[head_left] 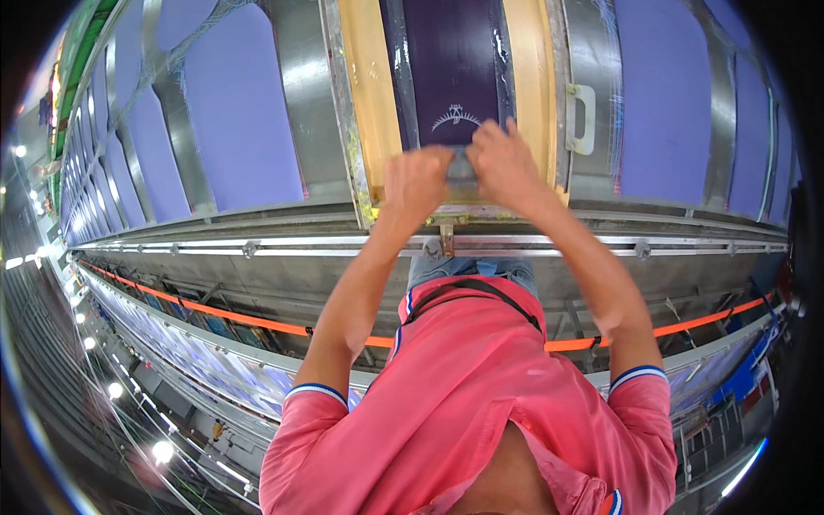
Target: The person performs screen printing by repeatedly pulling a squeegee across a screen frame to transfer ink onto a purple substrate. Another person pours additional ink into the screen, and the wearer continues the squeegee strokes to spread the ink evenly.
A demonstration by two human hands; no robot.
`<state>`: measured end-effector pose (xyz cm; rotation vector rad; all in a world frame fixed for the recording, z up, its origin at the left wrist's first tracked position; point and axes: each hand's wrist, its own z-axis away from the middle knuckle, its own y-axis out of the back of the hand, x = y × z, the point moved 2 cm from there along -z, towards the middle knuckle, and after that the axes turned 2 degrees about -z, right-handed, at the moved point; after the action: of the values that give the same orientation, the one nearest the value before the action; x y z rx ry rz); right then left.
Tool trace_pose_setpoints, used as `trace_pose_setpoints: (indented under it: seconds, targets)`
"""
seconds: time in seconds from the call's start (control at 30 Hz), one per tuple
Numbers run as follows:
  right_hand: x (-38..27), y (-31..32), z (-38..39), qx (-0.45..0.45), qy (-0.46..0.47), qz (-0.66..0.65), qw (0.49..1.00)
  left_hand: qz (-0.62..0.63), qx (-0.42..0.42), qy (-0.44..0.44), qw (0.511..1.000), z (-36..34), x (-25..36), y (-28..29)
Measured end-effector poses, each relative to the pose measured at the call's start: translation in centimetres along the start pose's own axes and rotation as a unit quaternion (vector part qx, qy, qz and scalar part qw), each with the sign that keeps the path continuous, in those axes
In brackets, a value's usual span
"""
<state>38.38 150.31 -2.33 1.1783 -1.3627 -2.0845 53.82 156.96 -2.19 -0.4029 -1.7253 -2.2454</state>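
Observation:
Both of my hands are closed around a grey squeegee [461, 167], one at each end. My left hand [416, 182] grips its left end and my right hand [505, 167] its right end, with the right fingers pointing up and away. The squeegee is at the near end of a printing screen, whose worn frame [345, 129] lies flat on the long table. Inside the frame, a dark purple mesh panel [451, 60] with a pale curved motif [456, 115] runs between yellow side bands. My fingers hide part of the squeegee and its lower edge.
Light purple fabric panels [236, 112] lie along the metal table on the left, with another panel [665, 103] to the right. A white handle [584, 120] sticks out from the frame's right side. A metal rail [318, 246] follows the near table edge. Behind me stretches an orange strip [240, 312].

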Motion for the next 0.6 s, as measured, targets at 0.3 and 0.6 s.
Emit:
trace_pose_setpoints:
  seconds: [0.3,0.6]
  targets:
    - [11.7,0.6,3.8,0.369,-0.346,0.016,0.862,0.011,0.022,0.003,1.0,5.5,2.3,-2.0]
    - [13.4,3.3,3.7,0.386,-0.379,-0.373,0.754,0.062,0.071,-0.029,0.995,8.7,0.0,-0.1]
